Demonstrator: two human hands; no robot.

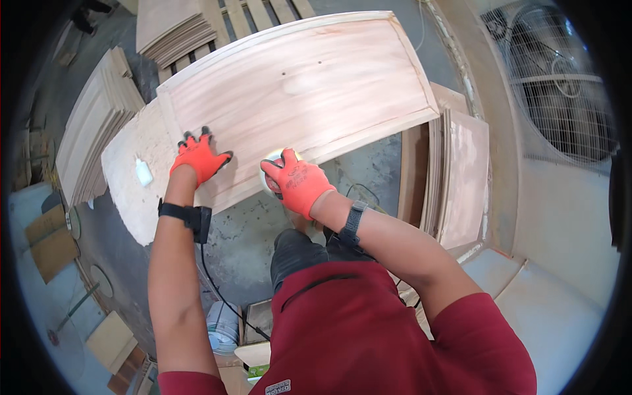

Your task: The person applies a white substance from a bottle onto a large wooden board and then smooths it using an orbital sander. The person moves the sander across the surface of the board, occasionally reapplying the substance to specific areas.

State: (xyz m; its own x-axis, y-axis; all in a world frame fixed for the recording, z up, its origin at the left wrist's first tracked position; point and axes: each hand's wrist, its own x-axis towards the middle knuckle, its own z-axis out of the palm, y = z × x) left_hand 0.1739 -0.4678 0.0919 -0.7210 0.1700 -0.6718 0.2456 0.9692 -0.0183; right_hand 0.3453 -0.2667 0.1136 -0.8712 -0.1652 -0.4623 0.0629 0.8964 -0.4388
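Note:
A pale wooden door panel (316,85) with a raised border lies flat in front of me. My left hand (199,158), in an orange glove with dark fingertips, rests on its left end, fingers spread and holding nothing. My right hand (297,182), gloved the same way, is wrapped round a round sander (268,172) at the panel's near edge. Most of the sander is hidden under the glove; only its pale rim shows. A small white bottle with a nozzle (143,172) lies left of my left hand on the dusty worktop (128,145) under the panel.
Stacked wooden panels stand at the left (99,125) and lie on a slatted pallet (247,16) at the far side. More panels (464,178) lean at the right, near a large caged fan (559,82). A bucket (224,326) stands low by my left side.

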